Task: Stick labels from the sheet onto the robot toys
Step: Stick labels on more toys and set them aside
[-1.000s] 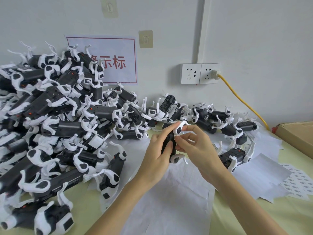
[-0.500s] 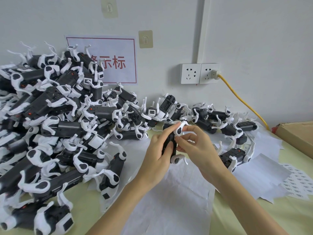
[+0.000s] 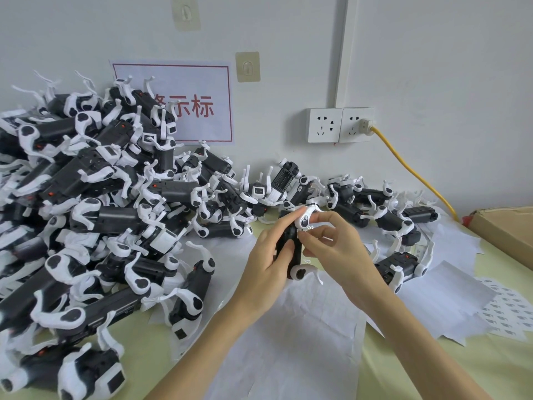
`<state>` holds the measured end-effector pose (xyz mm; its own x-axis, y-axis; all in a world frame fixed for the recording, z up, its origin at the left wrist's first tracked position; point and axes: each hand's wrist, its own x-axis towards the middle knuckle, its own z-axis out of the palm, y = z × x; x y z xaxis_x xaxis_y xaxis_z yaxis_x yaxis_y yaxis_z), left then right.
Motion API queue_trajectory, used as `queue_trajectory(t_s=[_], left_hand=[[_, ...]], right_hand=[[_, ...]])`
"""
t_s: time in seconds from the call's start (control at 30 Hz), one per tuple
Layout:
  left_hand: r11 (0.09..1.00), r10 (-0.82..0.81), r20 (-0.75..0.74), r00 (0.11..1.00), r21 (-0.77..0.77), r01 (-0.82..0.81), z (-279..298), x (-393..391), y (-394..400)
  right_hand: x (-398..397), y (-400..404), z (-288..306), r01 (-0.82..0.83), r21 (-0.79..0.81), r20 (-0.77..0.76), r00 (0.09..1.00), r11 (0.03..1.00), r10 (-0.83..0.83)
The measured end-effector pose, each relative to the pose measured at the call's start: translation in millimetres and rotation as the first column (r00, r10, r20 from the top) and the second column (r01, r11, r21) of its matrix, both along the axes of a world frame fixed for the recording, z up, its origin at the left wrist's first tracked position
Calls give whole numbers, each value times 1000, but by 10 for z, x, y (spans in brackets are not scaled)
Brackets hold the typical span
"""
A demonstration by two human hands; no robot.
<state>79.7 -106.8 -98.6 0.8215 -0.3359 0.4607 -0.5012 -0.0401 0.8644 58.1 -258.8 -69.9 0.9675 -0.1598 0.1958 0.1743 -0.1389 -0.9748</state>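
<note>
A black robot toy with white legs point(image 3: 294, 241) is held upright above the table's middle. My left hand point(image 3: 269, 259) grips its body from the left, thumb on the side and forefinger on the top leg joint. My right hand point(image 3: 337, 251) holds it from the right, fingertips pinching at the toy's edge; I cannot make out a label between them. A label sheet point(image 3: 507, 308) with rows of small grey stickers lies flat at the right edge of the table.
A big heap of black-and-white robot toys point(image 3: 86, 212) fills the left side. More toys point(image 3: 375, 203) line the wall. White backing papers point(image 3: 294, 342) cover the table in front. A cardboard box point(image 3: 507, 235) sits at right, a yellow cable point(image 3: 409, 166) runs from the wall socket.
Almost nothing has moved. Both hands keep the same toy in the same place, with only slight shifts of the right fingers.
</note>
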Motion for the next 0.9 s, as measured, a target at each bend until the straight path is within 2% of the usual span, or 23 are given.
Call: queue_trajectory(t_s=[0.33,0.9], left_hand=[[999,23,20,1000,27,-23,-16,18,7],[999,39,55,998,20,-40,24,15,10]], right_hand=[[-17,-11,28,-44,79,-45,998,996,47],[-17,-34,43,-40,80,34,999,996,37]])
